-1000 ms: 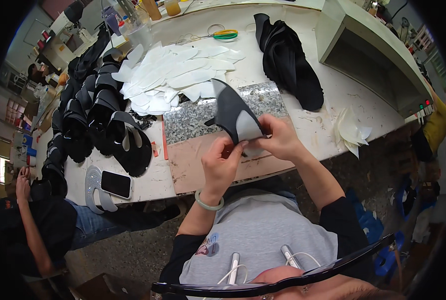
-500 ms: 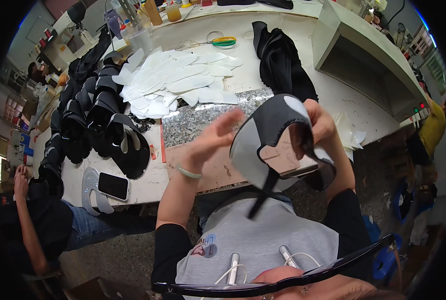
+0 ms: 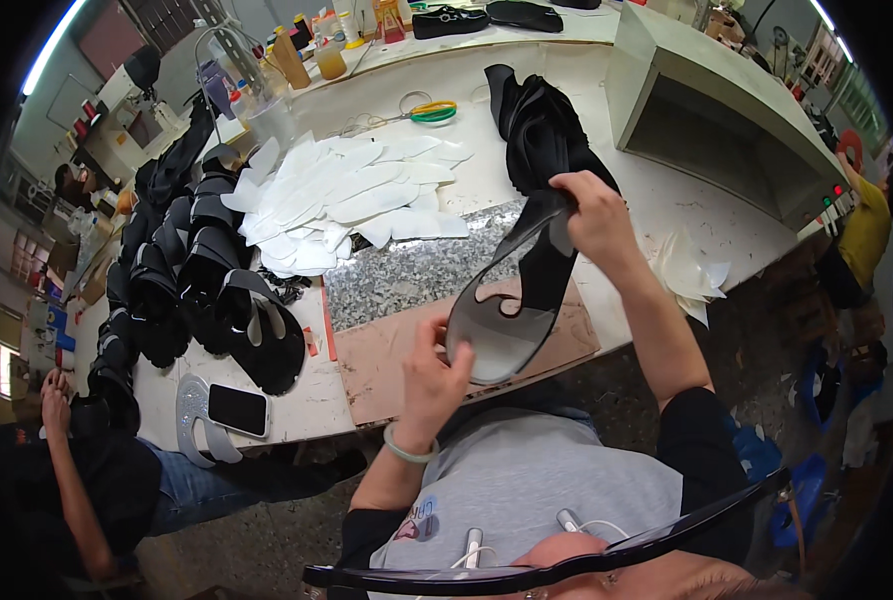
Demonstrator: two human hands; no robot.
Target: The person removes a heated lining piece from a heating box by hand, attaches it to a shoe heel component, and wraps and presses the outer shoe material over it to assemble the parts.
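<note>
A black and grey shoe upper [image 3: 491, 340] is stretched between my hands, over the brown board [image 3: 386, 365] and the speckled stone slab [image 3: 416, 265]. My left hand [image 3: 433, 385] grips its rounded near end, the thumb on the pale grey face. My right hand [image 3: 596, 215] pinches the narrow far end, close to a stack of black cut pieces [image 3: 546, 130]. An oval cutout shows in the upper. Beyond the slab spreads a heap of thin white pieces [image 3: 356, 190]. Several finished-looking black uppers [image 3: 256, 340] stand in rows to the left.
A phone [image 3: 238, 410] and a glittery grey cut piece [image 3: 191, 425] lie by the front edge. Scissors [image 3: 432, 112] with green and yellow handles lie behind the heap. A large metal hood [image 3: 726, 140] takes the right side. A co-worker's hand [image 3: 56, 405] shows at left.
The upper was curled and held up by my right hand, with my left hand free. Now it hangs opened out lower over the board, and my left hand has taken hold of it.
</note>
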